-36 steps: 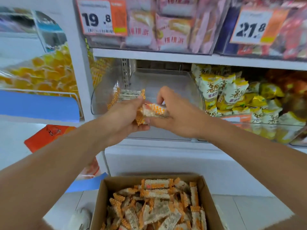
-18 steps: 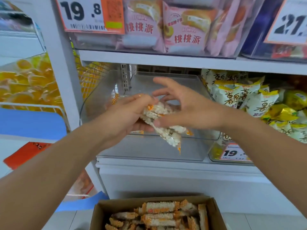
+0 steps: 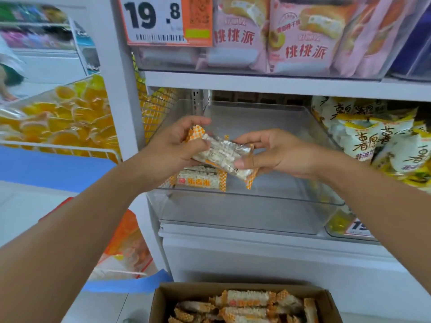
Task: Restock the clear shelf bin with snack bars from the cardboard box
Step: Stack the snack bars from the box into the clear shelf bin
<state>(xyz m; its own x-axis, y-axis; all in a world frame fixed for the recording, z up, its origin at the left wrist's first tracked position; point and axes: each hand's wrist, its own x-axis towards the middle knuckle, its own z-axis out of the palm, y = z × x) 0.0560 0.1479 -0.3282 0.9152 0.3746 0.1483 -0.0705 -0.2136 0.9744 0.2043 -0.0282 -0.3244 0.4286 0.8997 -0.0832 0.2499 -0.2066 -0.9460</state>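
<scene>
The clear shelf bin (image 3: pixel 245 213) sits on the middle shelf, mostly bare inside. Above its left half, my left hand (image 3: pixel 172 148) grips a bundle of snack bars (image 3: pixel 224 157) in clear wrappers with orange-checked ends. My right hand (image 3: pixel 275 155) pinches the right end of the same bundle between thumb and fingers. One snack bar (image 3: pixel 200 180) with a red label lies on the bin floor just under my left hand. The cardboard box (image 3: pixel 331 304) stands on the floor at the bottom, holding several more bars (image 3: pixel 245 304).
Yellow chip bags (image 3: pixel 377 141) fill the bin to the right. Pink cake packs (image 3: pixel 300 33) and a 19.8 price tag (image 3: pixel 168 19) sit on the shelf above. A white upright post (image 3: pixel 121 85) stands left of the bin, with orange jelly cups (image 3: pixel 65 120) beyond it.
The view has tilted up, so the box has dropped lower in the frame. My hands have moved deeper over the bin. One bar now lies on the bin floor. My right hand now pinches the bundle.
</scene>
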